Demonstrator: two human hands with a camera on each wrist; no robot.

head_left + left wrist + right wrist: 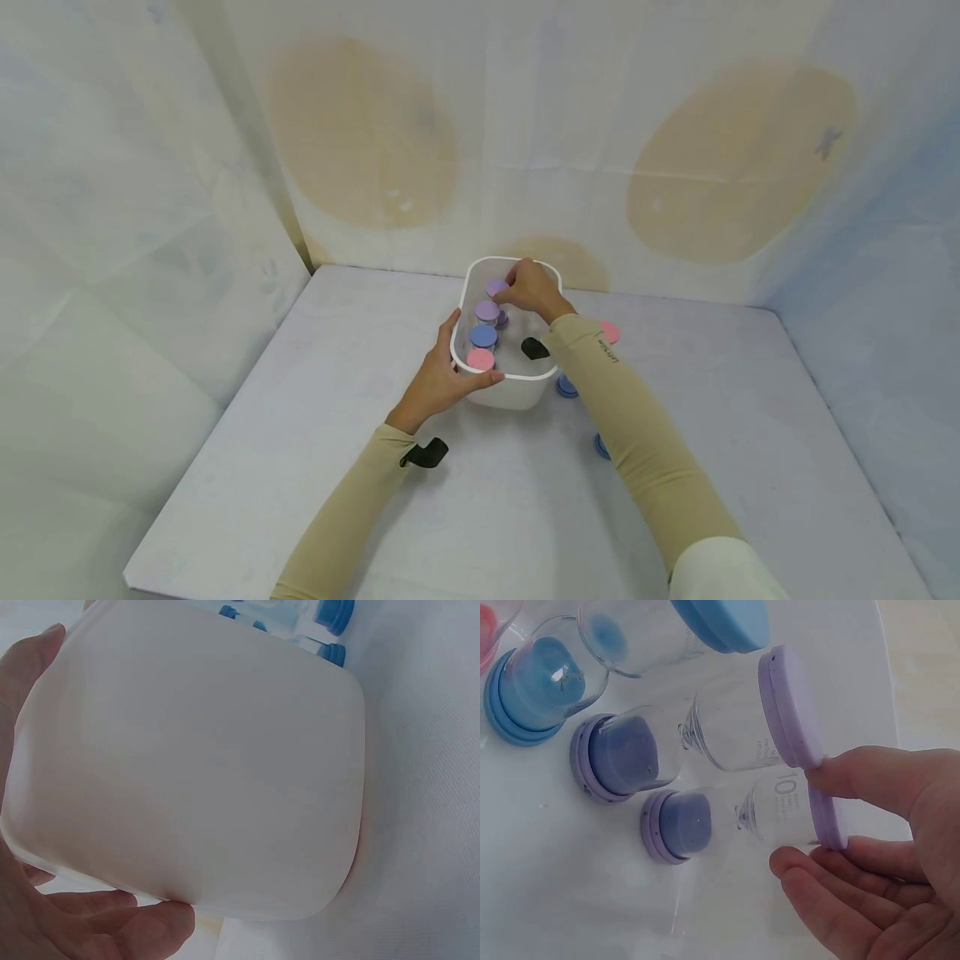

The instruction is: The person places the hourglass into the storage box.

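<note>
Reaching into the white oval plastic tub (504, 392), the right hand (531, 287) pinches the lid rim of a clear glass jar with a purple lid (780, 814) between thumb and fingertips; that jar stands at the far end of the tub, in the lower of two stacked layers as the right wrist view shows. The left hand (437, 379) grips the tub's near left wall, thumb (480, 381) over the rim, fingers wrapped outside; in the left wrist view the wall fills the frame and only the edges of the hand appear.

Inside the tub, a second purple-lidded jar (487, 312), a blue-lidded jar (483, 336) and a pink-lidded jar (480, 359) line the left side. How many sit beneath cannot be made out.

Outside, largely hidden behind the right forearm, lie a pink lid (611, 332) and two blue lids (566, 387); whether jars are attached is unclear. All rest on the white cloth-covered table (300, 433).
</note>
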